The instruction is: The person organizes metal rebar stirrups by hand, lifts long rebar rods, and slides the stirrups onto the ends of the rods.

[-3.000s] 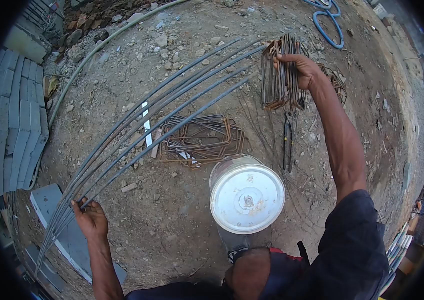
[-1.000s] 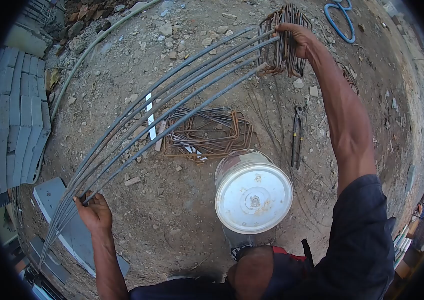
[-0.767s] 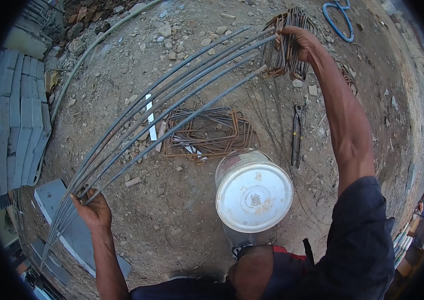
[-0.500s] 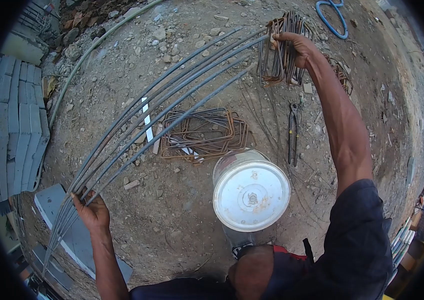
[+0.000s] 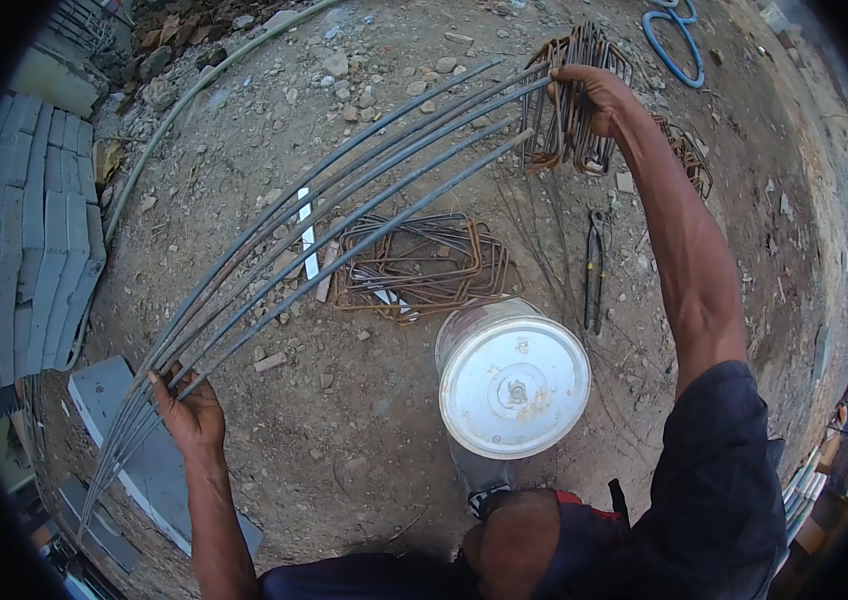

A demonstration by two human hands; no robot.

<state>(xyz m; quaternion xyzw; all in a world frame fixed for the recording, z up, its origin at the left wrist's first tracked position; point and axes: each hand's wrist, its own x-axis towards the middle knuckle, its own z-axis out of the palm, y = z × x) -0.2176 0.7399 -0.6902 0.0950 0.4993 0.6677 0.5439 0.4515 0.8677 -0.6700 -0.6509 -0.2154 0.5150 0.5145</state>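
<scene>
My left hand (image 5: pixel 191 412) is closed around several long steel rebar rods (image 5: pixel 284 240), which fan out in a curve toward the upper right. My right hand (image 5: pixel 594 97) grips a bundle of rectangular rebar stirrups (image 5: pixel 572 125) by its upper part. One rod's tip reaches my right fingers and the stirrups; whether it passes inside them is unclear. Below the rods, more rusty stirrups (image 5: pixel 424 262) lie in a loose pile on the dirt.
A lidded white bucket (image 5: pixel 515 388) stands just before me. Long-handled pincers (image 5: pixel 595 270) lie right of it. Grey blocks (image 5: pixel 39 240) are stacked at left, near a pale hose (image 5: pixel 169 125). A blue hose (image 5: pixel 672 45) lies at the far right, and more stirrups (image 5: pixel 686 155) sit behind my right forearm.
The rods' far tips have shifted slightly right, closer to the stirrups. Both hands keep their grips. The whole view has also moved a little.
</scene>
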